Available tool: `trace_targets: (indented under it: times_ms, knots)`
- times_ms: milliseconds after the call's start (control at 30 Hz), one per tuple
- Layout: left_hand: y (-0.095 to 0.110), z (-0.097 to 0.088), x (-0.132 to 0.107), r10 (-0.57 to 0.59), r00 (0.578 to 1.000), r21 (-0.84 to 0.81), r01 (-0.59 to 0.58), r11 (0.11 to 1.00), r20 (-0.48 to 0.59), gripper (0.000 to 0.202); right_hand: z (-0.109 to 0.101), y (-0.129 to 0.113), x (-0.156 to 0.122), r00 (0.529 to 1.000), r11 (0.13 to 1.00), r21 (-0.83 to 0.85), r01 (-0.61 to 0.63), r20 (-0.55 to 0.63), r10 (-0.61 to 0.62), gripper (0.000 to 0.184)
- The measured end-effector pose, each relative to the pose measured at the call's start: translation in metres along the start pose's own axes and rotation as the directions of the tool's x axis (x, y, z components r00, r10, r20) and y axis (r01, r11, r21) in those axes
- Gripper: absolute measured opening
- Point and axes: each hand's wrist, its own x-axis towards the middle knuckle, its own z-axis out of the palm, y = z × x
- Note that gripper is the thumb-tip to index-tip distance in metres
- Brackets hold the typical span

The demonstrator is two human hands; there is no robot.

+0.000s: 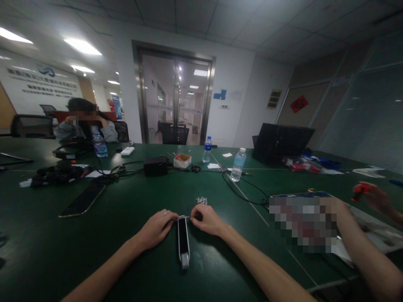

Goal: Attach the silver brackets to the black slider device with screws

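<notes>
A slim white-framed device with a long black face (183, 237) lies on the green table, its narrow grey-white end towards me. My left hand (160, 228) rests at its far left corner, fingertips closed on the edge. On the other side, my right hand (206, 220) pinches a small dark object (198, 216), mostly covered by the fingers, close to the device's far right corner. A thin part seems to point at the device, but its kind is unclear. Just beyond my right hand sits a little cluster of shiny metal pieces (202, 200).
A phone (83, 201) lies left; a black box (155, 165) with cables and a small carton (182, 161) stand ahead. Two water bottles (238, 165) are farther right. A co-worker's arm (362, 243) reaches over a blurred item; another hand holds a red-and-black tool (361, 191). A person sits far left.
</notes>
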Motion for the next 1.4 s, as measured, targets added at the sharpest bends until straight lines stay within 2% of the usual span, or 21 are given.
trace_targets:
  times_ms: [333,600,833,1100,1400]
  knots:
    - [0.0048,-0.0038,0.0003,-0.001,1.0,0.006,0.001,1.0,-0.005,0.029,0.0011,0.001,-0.0001,0.999,0.999,0.027,-0.043,0.0,0.043,0.005]
    - [0.0075,-0.0054,0.0013,-0.005,1.0,0.008,0.005,1.0,0.007,0.03,0.0025,-0.0008,-0.0005,1.0,0.999,0.046,-0.009,0.007,0.008,0.006]
    - [0.0068,-0.0055,0.001,-0.013,1.0,-0.002,0.013,1.0,0.012,0.029,0.0059,0.0033,-0.001,1.0,0.997,0.073,-0.029,0.008,0.029,0.011]
    - [0.0016,-0.0018,0.0011,-0.018,1.0,-0.008,0.018,1.0,0.009,0.03,0.005,0.0004,0.0005,1.0,1.0,-0.005,0.016,0.011,-0.016,0.005]
    - [0.002,-0.0021,0.0015,0.022,1.0,0.006,-0.022,1.0,0.001,0.028,0.0041,-0.0003,0.0002,0.994,0.993,-0.04,0.113,0.021,-0.112,0.009]
